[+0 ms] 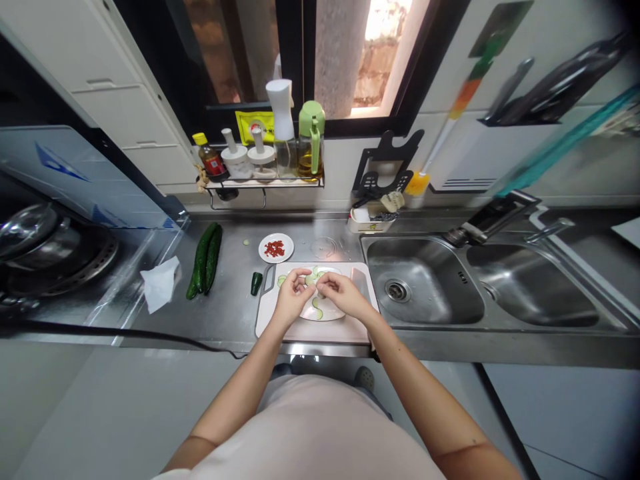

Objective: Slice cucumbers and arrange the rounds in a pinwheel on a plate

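Both hands meet over a white plate that lies on a pale cutting board. My left hand has its fingers curled and the thumb pressed inward, at a thin cucumber slice. Thumb and fingertips of my right hand are pinched together against the same small piece; the fingers partly hide it. Curved light-green cucumber slices rest on the plate, a few of them near its far rim. More slices sit at the board's left side.
Left of the board are a cucumber stub, two whole cucumbers and a crumpled tissue. Behind it stands a small plate of chopped red pieces. A knife blade appears at the board's right, beside the double sink.
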